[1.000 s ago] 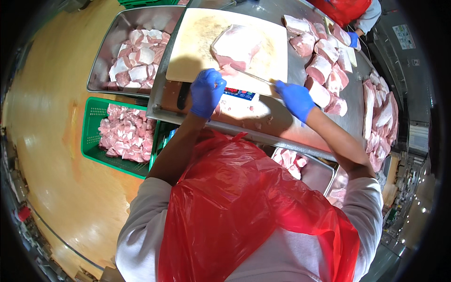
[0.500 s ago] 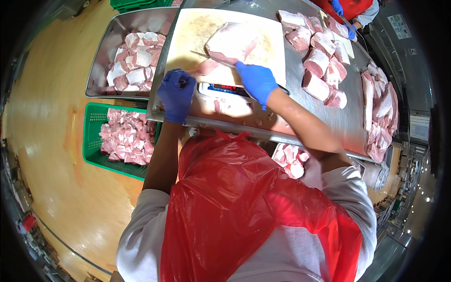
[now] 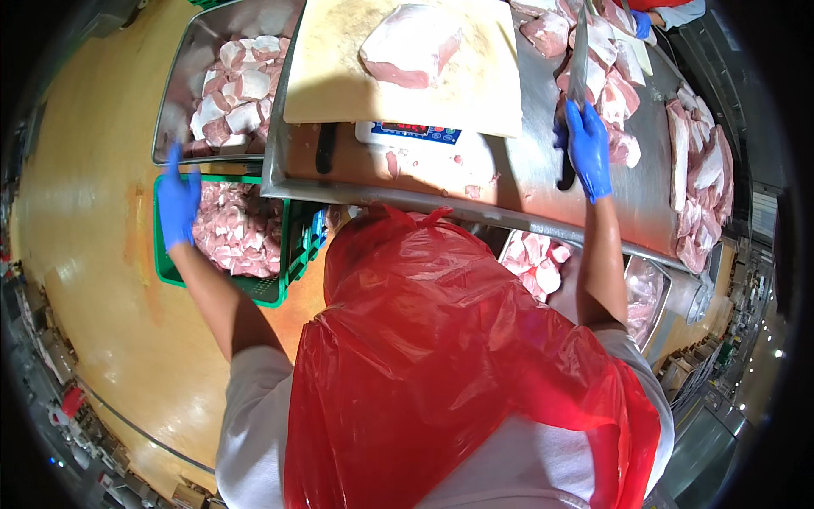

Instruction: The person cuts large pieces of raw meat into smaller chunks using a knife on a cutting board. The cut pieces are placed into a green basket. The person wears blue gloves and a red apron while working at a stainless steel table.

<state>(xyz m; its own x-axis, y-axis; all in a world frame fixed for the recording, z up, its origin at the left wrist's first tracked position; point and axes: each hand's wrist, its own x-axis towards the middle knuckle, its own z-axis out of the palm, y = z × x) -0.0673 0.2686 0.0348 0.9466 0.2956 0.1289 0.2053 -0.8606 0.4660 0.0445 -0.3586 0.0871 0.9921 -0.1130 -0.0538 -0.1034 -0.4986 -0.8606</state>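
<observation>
My left hand (image 3: pixel 178 201), in a blue glove, is stretched out to the left with fingers apart and nothing in it, over the left rim of a green crate (image 3: pixel 273 291) full of pink meat pieces (image 3: pixel 231 231). My right hand (image 3: pixel 588 146), also gloved, grips a knife (image 3: pixel 579 64) on the steel table (image 3: pixel 526 174); the blade points away and the black handle sticks out below the palm. A large slab of meat (image 3: pixel 412 53) lies on the pale cutting board (image 3: pixel 335 81), which rests over a scale (image 3: pixel 409 132).
A steel tray (image 3: pixel 174 102) of cut meat stands beyond the crate. More meat chunks (image 3: pixel 697 174) lie along the table's right side, with bins of meat (image 3: pixel 536 259) under it. Another person's gloved hand (image 3: pixel 642 23) works at the far right. A dark handle (image 3: pixel 325 148) lies by the board.
My left hand has swung from the board's front edge out left over the green crate. My right hand has moved right, away from the board, to the knife on the table.
</observation>
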